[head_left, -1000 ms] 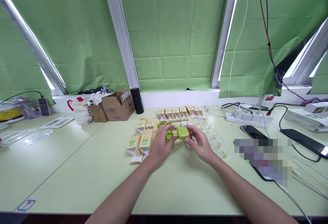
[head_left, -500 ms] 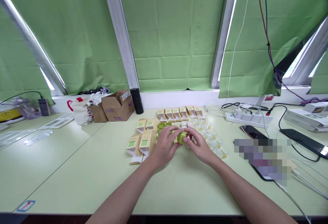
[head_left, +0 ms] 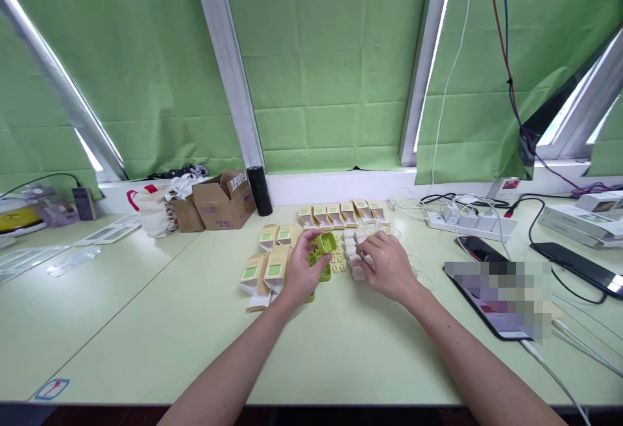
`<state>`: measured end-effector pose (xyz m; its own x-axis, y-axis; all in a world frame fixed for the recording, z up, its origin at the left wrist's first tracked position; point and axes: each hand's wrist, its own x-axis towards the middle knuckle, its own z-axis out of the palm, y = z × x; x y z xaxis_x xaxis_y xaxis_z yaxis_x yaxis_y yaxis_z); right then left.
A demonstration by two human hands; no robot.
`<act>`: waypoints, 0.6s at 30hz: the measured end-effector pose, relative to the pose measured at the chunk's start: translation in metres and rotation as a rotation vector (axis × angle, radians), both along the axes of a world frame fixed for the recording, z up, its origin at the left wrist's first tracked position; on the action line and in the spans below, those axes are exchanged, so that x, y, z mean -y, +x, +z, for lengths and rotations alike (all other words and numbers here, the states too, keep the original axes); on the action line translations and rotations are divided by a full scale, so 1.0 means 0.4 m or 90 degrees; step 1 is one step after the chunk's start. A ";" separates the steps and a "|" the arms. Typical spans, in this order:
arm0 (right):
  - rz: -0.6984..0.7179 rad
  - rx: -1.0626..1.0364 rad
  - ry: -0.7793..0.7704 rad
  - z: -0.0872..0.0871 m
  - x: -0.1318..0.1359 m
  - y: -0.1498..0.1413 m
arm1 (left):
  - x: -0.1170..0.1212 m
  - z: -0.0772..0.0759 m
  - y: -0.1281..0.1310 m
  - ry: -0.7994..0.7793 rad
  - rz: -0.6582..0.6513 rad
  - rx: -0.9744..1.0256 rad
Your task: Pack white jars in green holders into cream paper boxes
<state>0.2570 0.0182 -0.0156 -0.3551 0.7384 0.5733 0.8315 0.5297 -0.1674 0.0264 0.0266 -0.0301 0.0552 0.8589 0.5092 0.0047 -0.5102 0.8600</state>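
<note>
Left hand (head_left: 302,269): fingers and thumb closed around a small green case (head_left: 326,242), raised above the table (head_left: 370,354), mouth tipped toward the wearer so the hollow interior and rim show. Case sits just right of the left thumb and fingers, left of the right hand.

Right hand (head_left: 389,265): fingers bent, tips drawn close together at the white blocks (head_left: 357,273); whether one is gripped, cannot tell. Blocks stand in a cluster, partly hidden by this hand.

More green cases (head_left: 325,275) under and beside the left hand, partly covered; contents not readable. Small yellow pieces (head_left: 337,263) in rows between these and the white blocks.

Clear containers (head_left: 417,265) right of the right hand, partly behind it; a touch of yellow on some, too faint to say whether inside.

Four kraft boxes (head_left: 276,271) left of the left hand, green panels up, flaps of the nearer ones spread toward the wearer. Row of six similar boxes (head_left: 333,215) at the back; insides out of sight.

Farther left: brown carton (head_left: 224,208), flaps up, between a black cylinder (head_left: 260,192) and a pale bag (head_left: 152,215) with red handles.
</note>
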 end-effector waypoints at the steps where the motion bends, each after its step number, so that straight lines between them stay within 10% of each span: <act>1: -0.006 0.041 -0.017 -0.001 0.002 -0.004 | -0.006 0.000 0.000 -0.011 -0.014 0.028; 18: -0.036 0.207 -0.011 -0.034 0.016 -0.041 | -0.011 0.005 0.003 -0.127 -0.075 0.145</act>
<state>0.2406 0.0118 -0.0293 -0.4759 0.7708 0.4235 0.8707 0.4810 0.1030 0.0275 0.0312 -0.0281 0.0641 0.9376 0.3418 -0.2484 -0.3167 0.9154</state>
